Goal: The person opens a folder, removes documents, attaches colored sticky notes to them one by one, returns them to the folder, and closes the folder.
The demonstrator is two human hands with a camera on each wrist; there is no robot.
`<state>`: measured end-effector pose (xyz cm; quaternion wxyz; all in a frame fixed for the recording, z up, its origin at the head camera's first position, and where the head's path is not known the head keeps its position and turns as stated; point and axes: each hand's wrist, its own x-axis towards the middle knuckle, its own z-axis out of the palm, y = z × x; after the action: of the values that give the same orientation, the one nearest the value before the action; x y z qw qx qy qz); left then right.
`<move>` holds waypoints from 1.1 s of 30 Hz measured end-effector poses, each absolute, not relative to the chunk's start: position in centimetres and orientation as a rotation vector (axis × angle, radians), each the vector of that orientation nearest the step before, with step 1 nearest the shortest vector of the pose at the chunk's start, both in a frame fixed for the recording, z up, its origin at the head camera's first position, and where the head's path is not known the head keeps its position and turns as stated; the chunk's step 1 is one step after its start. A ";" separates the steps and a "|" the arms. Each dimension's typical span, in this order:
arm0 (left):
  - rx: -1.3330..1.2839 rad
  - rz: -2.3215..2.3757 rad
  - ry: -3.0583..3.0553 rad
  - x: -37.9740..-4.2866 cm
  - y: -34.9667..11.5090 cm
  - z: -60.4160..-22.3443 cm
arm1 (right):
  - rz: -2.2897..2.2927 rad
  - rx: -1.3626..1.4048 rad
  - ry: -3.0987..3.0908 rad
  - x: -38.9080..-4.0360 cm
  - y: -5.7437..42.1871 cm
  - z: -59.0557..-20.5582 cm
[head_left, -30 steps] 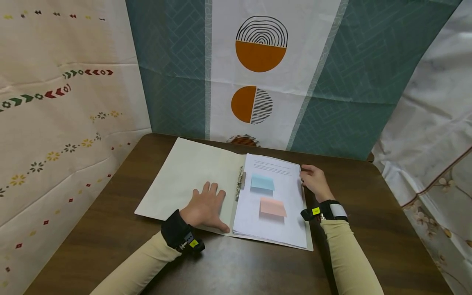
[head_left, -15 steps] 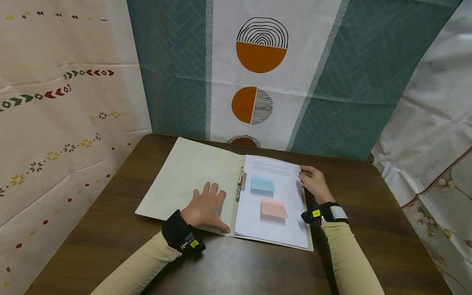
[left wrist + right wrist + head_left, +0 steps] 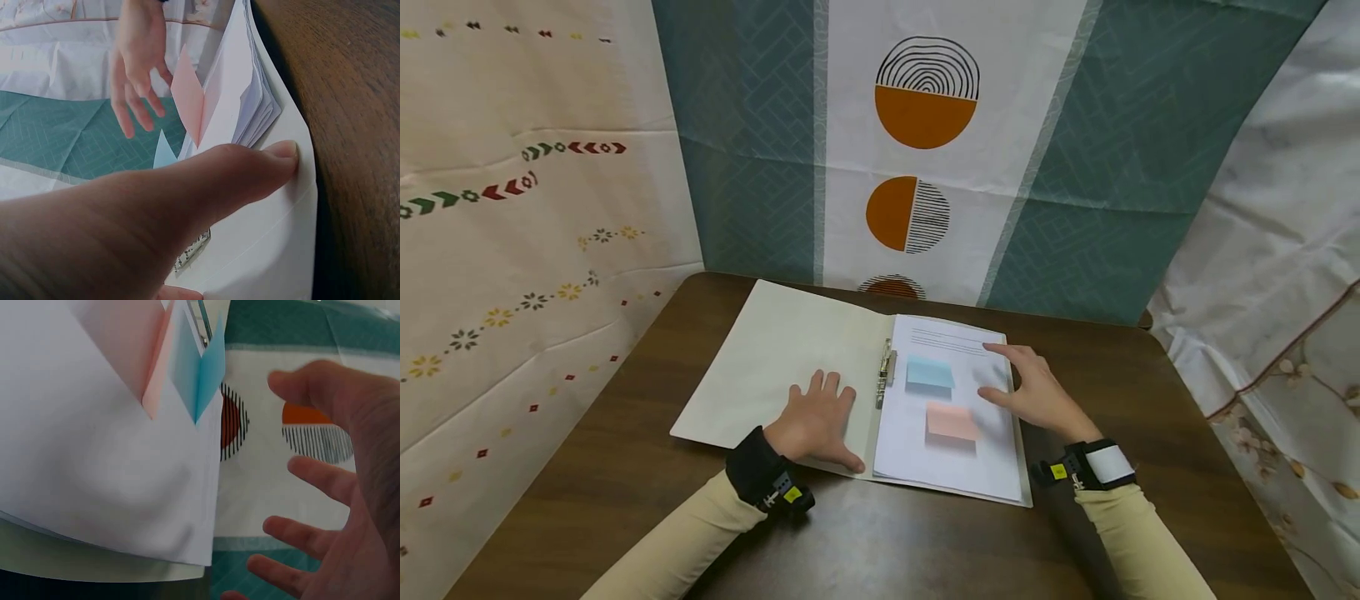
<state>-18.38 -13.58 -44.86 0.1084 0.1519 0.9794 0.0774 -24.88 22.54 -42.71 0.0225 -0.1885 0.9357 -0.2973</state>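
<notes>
A pale folder (image 3: 797, 342) lies spread on the table, with a stack of white paper (image 3: 955, 475) on its right side beside a metal clip (image 3: 883, 375). On the top sheet are a blue sticky note (image 3: 929, 372) and, nearer me, a pink sticky note (image 3: 952, 422); both stand partly raised in the wrist views. My left hand (image 3: 816, 423) rests spread on the folder's left cover, thumb near its front edge. Above the sheet's right side hovers my right hand (image 3: 1037, 392), fingers apart and holding nothing; the right wrist view shows thumb and fingers separated.
The brown wooden table (image 3: 880, 550) extends around the folder. Patterned cloths hang behind it: a teal and white one (image 3: 760, 167) at the back, a cream one (image 3: 550, 292) on the left and a white floral one (image 3: 1277, 333) on the right.
My right hand has let go of the paper's right edge, spread its fingers and moved left over the sheet. The left hand stays in place on the cover.
</notes>
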 end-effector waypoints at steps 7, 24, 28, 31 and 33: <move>0.449 0.227 2.884 -18.3 -13.7 -44.9 | -0.689 -1.019 2.950 -22.1 21.0 -42.3; 0.448 0.244 2.884 -18.4 -13.5 -44.8 | -0.221 -1.247 2.812 -18.1 17.6 -44.0; 0.450 0.229 2.892 -18.4 -13.3 -45.0 | -0.193 -1.247 2.802 -18.0 17.5 -44.6; 0.441 0.203 2.888 -18.5 -13.3 -45.1 | -0.172 -1.280 2.809 -17.9 17.4 -44.7; 0.439 0.205 2.885 -18.5 -13.3 -45.2 | -0.160 -1.307 2.814 -17.8 17.4 -44.6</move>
<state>-18.55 -13.34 -45.15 0.1077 0.1492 0.9804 0.0697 -17.81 17.42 -44.65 0.0175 -0.4206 0.9056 -0.0515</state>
